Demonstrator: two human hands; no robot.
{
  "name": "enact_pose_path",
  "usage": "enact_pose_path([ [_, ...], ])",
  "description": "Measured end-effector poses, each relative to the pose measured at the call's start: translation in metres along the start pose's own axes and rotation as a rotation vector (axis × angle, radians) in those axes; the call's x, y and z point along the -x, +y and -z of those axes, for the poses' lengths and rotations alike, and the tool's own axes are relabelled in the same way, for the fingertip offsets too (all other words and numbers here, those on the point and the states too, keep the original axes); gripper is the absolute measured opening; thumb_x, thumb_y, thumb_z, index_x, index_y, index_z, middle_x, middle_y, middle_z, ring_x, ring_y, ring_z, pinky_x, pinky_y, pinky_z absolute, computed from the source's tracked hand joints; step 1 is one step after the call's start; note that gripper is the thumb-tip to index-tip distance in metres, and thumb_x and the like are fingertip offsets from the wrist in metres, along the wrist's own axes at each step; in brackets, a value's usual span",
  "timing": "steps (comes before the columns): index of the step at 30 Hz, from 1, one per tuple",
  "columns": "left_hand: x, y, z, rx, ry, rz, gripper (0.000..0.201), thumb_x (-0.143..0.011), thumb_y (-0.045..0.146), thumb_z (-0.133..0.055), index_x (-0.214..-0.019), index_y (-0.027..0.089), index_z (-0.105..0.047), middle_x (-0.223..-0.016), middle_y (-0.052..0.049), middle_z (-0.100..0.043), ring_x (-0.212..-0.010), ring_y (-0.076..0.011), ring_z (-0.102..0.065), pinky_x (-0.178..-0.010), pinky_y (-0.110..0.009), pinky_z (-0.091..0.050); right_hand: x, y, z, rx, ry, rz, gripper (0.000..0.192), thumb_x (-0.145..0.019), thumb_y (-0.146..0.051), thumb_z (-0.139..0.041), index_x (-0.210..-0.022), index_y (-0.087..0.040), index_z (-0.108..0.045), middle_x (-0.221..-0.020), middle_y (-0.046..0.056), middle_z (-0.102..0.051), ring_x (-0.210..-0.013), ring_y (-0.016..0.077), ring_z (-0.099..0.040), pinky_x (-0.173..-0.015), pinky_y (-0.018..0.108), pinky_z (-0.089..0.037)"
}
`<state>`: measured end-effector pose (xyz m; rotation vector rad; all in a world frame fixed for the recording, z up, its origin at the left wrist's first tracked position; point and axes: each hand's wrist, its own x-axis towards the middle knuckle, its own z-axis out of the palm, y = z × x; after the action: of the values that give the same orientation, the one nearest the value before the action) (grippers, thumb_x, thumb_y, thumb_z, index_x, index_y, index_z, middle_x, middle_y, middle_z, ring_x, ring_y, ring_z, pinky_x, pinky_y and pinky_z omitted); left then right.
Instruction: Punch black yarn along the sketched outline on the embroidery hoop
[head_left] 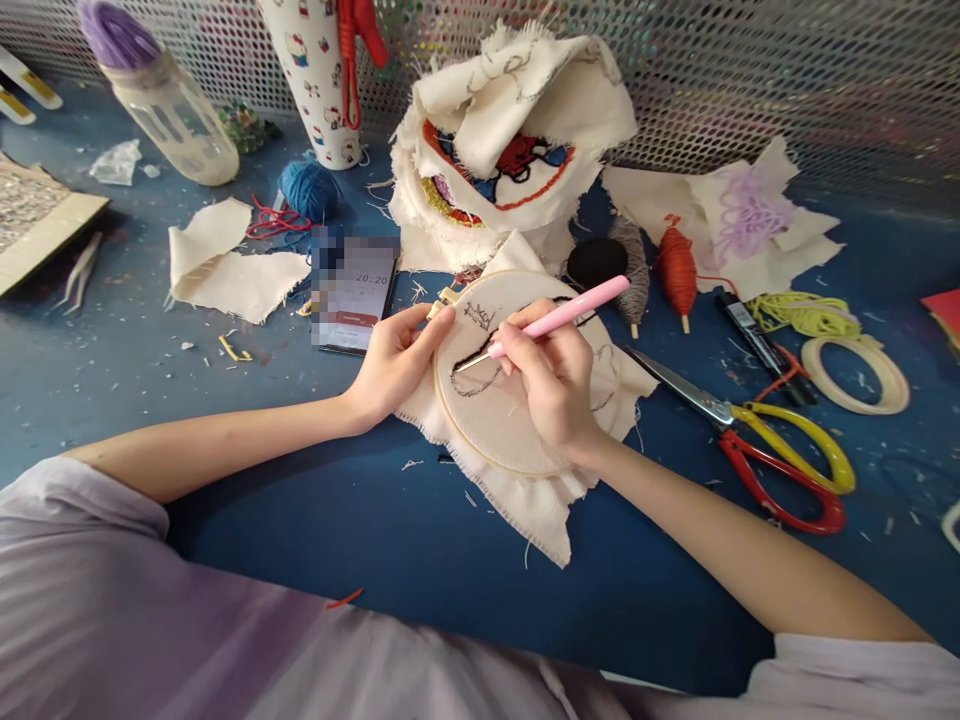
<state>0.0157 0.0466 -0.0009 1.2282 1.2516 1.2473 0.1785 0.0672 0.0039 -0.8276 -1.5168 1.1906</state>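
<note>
Hooped cloth [504,425] in left hand [397,362]; purple yarn [118,34] (coiled) tops jar [178,125].

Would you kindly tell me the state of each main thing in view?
Round wooden embroidery hoop: held at the rim by the left hand.
Cream woven cloth: stretched in the hoop, partly outlined in black.
Slim pink pen-shaped tool: gripped by the right hand, tip down.
Dark rectangular phone: screen lit.
Metal scissors, red and yellow handles: lying, blades apparently closed.
Round blue yarn ball: wound.
</note>
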Motion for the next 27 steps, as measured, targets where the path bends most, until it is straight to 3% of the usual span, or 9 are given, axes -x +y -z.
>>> enact_pose_path([
  [7,0.000,0.001,-0.001,0.021,0.000,0.018,0.042,-0.088,0.050,-0.057,-0.064,0.018,-0.044,-0.062,0.003,-0.032,-0.056,-0.0086,-0.027,-0.045,-0.023,-0.021,0.002,-0.001,0.001,0.090,-0.030,0.022,0.018,-0.092,-0.030,-0.057,-0.077,-0.021,-0.055,-0.064,-0.004,-0.049,-0.055,0.0086,-0.043,-0.052,0.026,-0.033],
  [14,0.000,-0.002,0.001,-0.023,-0.003,-0.016,0.043,-0.089,0.051,-0.056,-0.064,0.018,-0.042,-0.061,0.004,-0.031,-0.054,-0.0084,-0.026,-0.044,-0.023,-0.020,0.008,-0.005,-0.006,0.314,-0.163,0.352,0.009,-0.087,-0.018,-0.061,-0.085,-0.023,-0.054,-0.075,-0.002,-0.056,-0.061,0.0105,-0.049,-0.058,0.029,-0.042],
  [20,0.000,-0.001,0.001,-0.030,0.000,-0.005,0.045,-0.088,0.051,-0.057,-0.062,0.019,-0.041,-0.058,0.004,-0.030,-0.051,-0.0079,-0.024,-0.043,-0.024,-0.017,0.005,-0.009,-0.008,0.374,-0.165,0.254,0.009,-0.087,-0.026,-0.065,-0.085,-0.023,-0.056,-0.075,-0.001,-0.063,-0.061,0.0113,-0.053,-0.056,0.028,-0.045],
  [27,0.001,0.001,0.000,-0.011,0.001,-0.004,0.044,-0.089,0.051,-0.056,-0.063,0.018,-0.045,-0.056,0.004,-0.034,-0.051,-0.0082,-0.028,-0.042,-0.023,-0.020,0.008,-0.005,-0.012,0.424,-0.245,0.272,0.011,-0.083,-0.022,-0.068,-0.082,-0.021,-0.058,-0.073,-0.002,-0.064,-0.062,0.0110,-0.054,-0.061,0.028,-0.046],
])
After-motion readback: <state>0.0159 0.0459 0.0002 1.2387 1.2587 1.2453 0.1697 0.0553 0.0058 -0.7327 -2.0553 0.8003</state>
